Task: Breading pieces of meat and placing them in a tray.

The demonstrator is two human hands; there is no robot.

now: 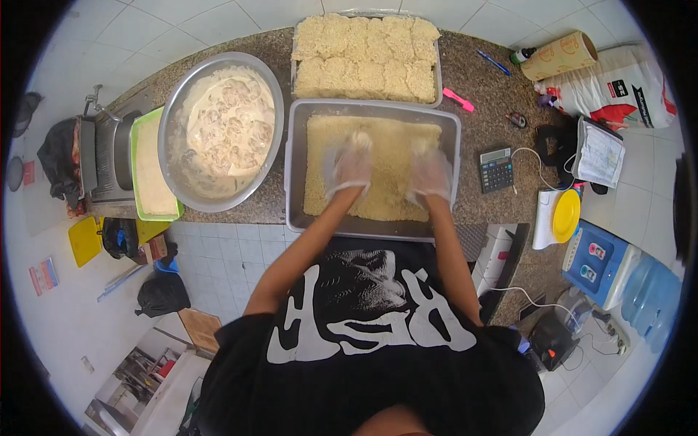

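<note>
Gloved fingers [360,139] blurred over a tub of crumbs

Seen from the head camera, looking down, a person in a black printed T-shirt [407,378] stands at a speckled brown counter [480,134]. Both hands wear clear, loose plastic gloves and reach into a grey rectangular tub [297,171]. Inside it, pale golden crumbs [392,163] lie in a broad, fairly flat layer. The left hand [351,167] is over the middle of the layer; the right hand [429,174] is near the tub's right wall. Both sets of fingers point away from the body, too blurred to tell whether they are wide, narrow or holding anything.

Just beyond the tub, a second tray [439,83] carries rows of crumb-coated pieces [363,58]. To the left, a large metal bowl [166,142] contains lumps in creamy batter [233,127], beside a green-rimmed tray [160,216] of pale powder. To the right lie a pink-handled tool [459,100], a blue pen [494,62] and a dark calculator [496,171].
</note>
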